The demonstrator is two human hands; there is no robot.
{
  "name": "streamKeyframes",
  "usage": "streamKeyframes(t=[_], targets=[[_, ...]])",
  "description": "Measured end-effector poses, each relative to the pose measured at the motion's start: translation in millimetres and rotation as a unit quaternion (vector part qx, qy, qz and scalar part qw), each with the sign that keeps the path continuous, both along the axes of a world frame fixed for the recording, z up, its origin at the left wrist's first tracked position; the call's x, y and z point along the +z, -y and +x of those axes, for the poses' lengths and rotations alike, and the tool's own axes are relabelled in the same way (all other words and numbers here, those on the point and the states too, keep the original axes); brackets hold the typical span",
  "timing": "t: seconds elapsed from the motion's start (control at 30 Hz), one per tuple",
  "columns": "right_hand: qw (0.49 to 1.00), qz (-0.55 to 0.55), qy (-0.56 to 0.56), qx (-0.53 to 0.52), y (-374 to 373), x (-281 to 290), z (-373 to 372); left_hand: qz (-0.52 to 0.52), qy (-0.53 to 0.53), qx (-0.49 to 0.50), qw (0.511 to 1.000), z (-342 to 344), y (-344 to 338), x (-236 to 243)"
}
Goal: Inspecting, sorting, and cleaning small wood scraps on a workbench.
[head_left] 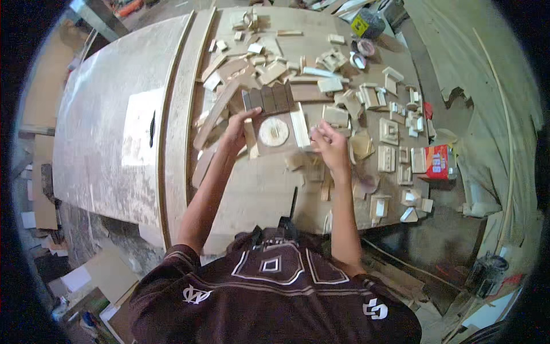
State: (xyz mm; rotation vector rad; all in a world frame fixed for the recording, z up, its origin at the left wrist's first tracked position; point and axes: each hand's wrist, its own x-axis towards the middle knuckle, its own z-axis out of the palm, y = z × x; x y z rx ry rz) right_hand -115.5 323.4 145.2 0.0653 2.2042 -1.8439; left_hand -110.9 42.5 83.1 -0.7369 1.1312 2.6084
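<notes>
My left hand point(238, 131) is closed on the near left edge of a dark brown slatted wooden piece point(268, 98), with the thumb on its face. Just below that piece lies a pale round wooden disc point(274, 132) with a small mark or slot at its middle. A light wooden strip point(299, 126) stands to the right of the disc. Beyond the strip, my right hand point(330, 144) is raised with its fingers curled together in a pinch. Whatever may be between those fingertips is too small and blurred to tell.
Small wooden blocks and assembled wooden pieces point(388, 132) cover the table's right side. Wood scraps point(272, 71) lie at the far middle. A red box point(438, 162) stands by the right edge, a dark container with a yellow label point(366, 26) far right. A pale board point(114, 126) spans the left.
</notes>
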Motion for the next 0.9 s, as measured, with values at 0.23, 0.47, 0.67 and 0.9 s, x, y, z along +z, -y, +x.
streamKeyframes(t=[0.23, 0.47, 0.67, 0.9], targets=[[0.996, -0.003, -0.079, -0.032, -25.1, 32.4, -115.7, 0.011, -0.055, 0.010, 0.998, -180.5, -11.4, 26.2], [0.997, -0.024, -0.026, -0.065, -66.0, 37.0, -179.9, 0.063, -0.144, -0.063, 0.986, -370.1, -12.5, -49.7], [0.995, -0.094, 0.026, -0.017, -81.7, 31.4, -163.2, 0.029, -0.158, -0.013, 0.987, -489.2, -1.6, -109.8], [0.987, -0.124, 0.075, -0.073, -116.8, 23.0, -137.5, 0.013, -0.093, -0.070, 0.993, -581.3, -48.1, -186.9]])
